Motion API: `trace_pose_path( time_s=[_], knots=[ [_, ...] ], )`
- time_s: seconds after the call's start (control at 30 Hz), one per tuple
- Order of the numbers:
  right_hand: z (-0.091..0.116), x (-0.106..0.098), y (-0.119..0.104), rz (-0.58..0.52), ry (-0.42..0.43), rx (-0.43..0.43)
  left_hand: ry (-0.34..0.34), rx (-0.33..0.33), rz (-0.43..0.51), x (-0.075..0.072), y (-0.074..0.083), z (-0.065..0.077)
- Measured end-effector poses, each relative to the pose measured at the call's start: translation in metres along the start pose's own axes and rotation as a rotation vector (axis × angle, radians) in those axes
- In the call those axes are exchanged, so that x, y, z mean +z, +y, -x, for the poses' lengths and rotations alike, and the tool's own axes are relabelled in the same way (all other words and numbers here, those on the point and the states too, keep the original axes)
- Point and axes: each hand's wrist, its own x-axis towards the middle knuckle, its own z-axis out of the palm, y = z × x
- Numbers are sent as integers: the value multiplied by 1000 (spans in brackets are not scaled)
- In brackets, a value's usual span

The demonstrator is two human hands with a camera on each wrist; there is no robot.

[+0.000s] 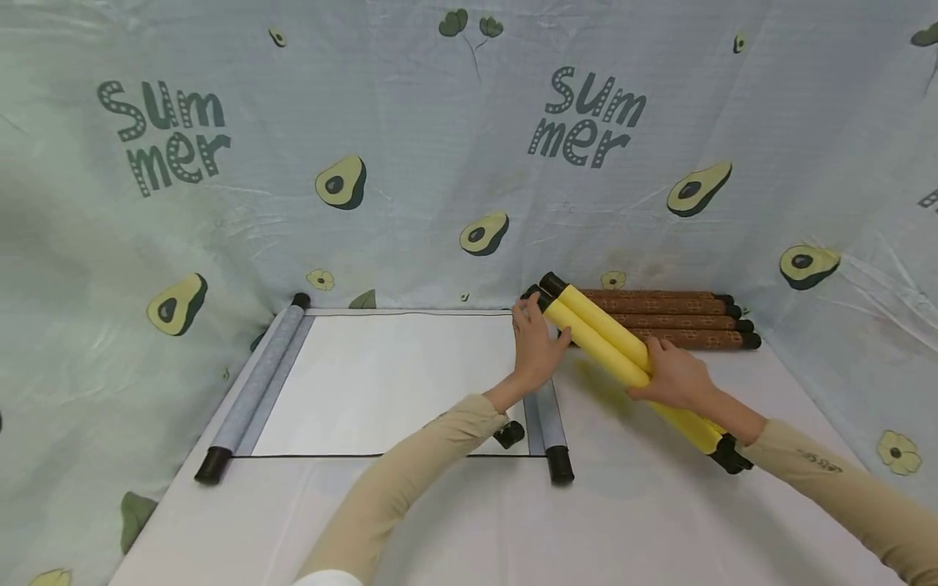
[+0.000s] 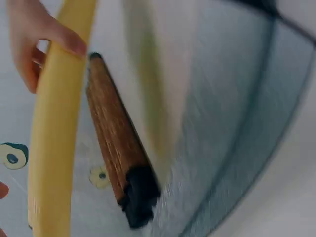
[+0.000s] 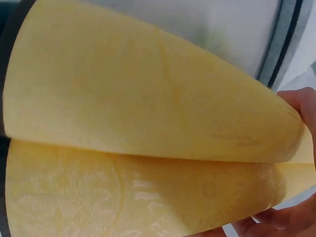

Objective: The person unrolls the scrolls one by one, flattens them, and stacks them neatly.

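Note:
A yellow scroll [image 1: 597,342], rolled in from both ends into two parallel rolls with black end knobs, slants above the right side of the table. My right hand [image 1: 677,374] grips it near its middle, thumb and fingers round both rolls; the right wrist view shows the pair of rolls [image 3: 148,118] close up. My left hand [image 1: 538,346] is at the scroll's far end, fingers extended by the black knob and thumb at the near roll's edge. In the left wrist view only bits of its fingers [image 2: 2,190] show, beside the scroll [image 2: 57,133].
A part-opened scroll with white paper [image 1: 396,382] lies left of centre, between two grey-blue rolls [image 1: 260,382] with black knobs. Several brown patterned scrolls [image 1: 681,338] lie together at the back right. A curtain [image 1: 410,146] printed with avocados stands behind the table [image 1: 630,521].

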Motion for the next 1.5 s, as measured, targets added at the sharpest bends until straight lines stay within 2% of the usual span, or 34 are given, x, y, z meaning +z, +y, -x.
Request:
trace_pose_path(
  time_s=[0.07, 0.1, 0.2, 0.23, 0.3, 0.4, 0.53, 0.7, 0.87, 1.03, 1.13, 1.23, 1.33, 1.5],
  knots=[
    [-2, -3, -5, -10, -2, 16, -95, -204, 321, 19, -12, -2],
    [-3, -4, -7, -14, -3, 23, -166, -322, 473, 26, -15, -3],
    [-6, -7, -15, -28, -8, 23, -387, -601, 793, 33, -18, -5],
    [-7, -8, -18, -35, -11, 20, -454, -695, 873, 21, -5, -4],
    [-8, -9, -23, -45, -17, 20, -499, -779, 972, 3, 15, -1],
    [-9, -9, -26, -55, -35, 27, -493, -802, 1056, -18, 36, 3],
    [-10, -12, -26, -113, -82, 28, -461, -824, 1097, -30, 45, 4],
    [-14, -19, -21, -271, -200, 13, -427, -901, 1129, -23, 33, 1],
    [-20, -23, -11, -504, -406, 55, -427, -932, 1143, -17, 21, -2],
    [-19, -25, -5, -739, -544, 65, -492, -917, 1112, -25, 13, -3],
    [-17, -24, -7, -870, -581, 79, -539, -911, 1095, -32, 7, -3],
    [-16, -22, -13, -965, -600, 81, -577, -935, 1104, -38, 0, -3],
    [-14, -20, -23, -1009, -601, 88, -618, -932, 1106, -42, -7, -2],
    [-14, -12, -41, -972, -554, 118, -688, -860, 1075, -50, -16, 2]
  ],
)
